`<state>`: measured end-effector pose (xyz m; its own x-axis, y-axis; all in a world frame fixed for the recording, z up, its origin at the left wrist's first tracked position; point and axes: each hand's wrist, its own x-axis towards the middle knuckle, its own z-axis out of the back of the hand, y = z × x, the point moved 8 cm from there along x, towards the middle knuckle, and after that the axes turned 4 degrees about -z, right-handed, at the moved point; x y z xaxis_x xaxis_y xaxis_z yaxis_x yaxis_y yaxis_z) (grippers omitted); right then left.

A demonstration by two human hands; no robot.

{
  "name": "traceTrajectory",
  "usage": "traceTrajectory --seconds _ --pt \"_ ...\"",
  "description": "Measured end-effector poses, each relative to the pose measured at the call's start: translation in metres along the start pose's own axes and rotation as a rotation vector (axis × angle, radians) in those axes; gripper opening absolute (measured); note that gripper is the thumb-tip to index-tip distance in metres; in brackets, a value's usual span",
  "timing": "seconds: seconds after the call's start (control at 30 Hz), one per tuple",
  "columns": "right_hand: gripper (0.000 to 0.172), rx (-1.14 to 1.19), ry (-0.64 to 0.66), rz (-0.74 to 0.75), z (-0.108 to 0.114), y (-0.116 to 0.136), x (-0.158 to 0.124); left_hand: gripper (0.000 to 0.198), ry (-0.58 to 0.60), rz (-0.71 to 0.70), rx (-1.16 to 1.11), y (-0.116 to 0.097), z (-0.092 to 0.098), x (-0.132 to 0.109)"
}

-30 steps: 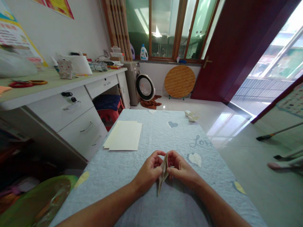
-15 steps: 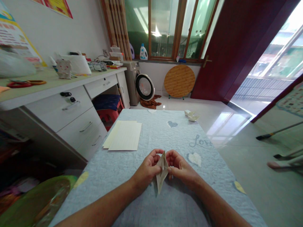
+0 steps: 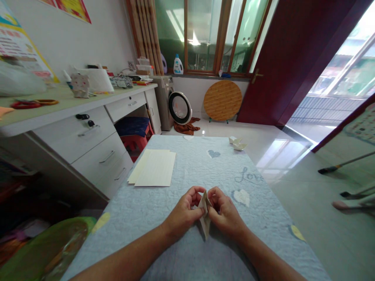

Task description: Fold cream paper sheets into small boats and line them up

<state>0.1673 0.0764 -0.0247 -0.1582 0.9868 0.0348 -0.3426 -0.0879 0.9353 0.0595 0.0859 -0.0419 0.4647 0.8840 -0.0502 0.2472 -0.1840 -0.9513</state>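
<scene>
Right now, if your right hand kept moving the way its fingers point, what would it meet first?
It would meet the folded cream paper piece first, since the fingertips of the right hand already press against it. Just beyond the paper lies the left hand, though depth here is hard to judge.

Quilted blue cover (image 3: 131, 222), cream paper sheets (image 3: 154, 168), two folded paper pieces (image 3: 238, 143)
</scene>
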Motion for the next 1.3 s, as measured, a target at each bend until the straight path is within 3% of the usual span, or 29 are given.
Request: traceTrajectory --seconds 0.4,0.7,1.3 --pt "0.015 -0.053 -0.018 -0.024 0.000 0.000 0.001 0.033 -0.038 0.000 0.012 0.004 0.000 0.000" --pt "0.018 -0.060 -0.024 -0.042 0.000 -0.004 0.003 0.055 0.006 0.107 -0.107 0.009 0.003 0.001" --pt "0.020 -0.026 0.048 -0.048 -0.007 -0.007 0.002 0.060 0.059 0.136 -0.211 0.014 0.002 0.004"
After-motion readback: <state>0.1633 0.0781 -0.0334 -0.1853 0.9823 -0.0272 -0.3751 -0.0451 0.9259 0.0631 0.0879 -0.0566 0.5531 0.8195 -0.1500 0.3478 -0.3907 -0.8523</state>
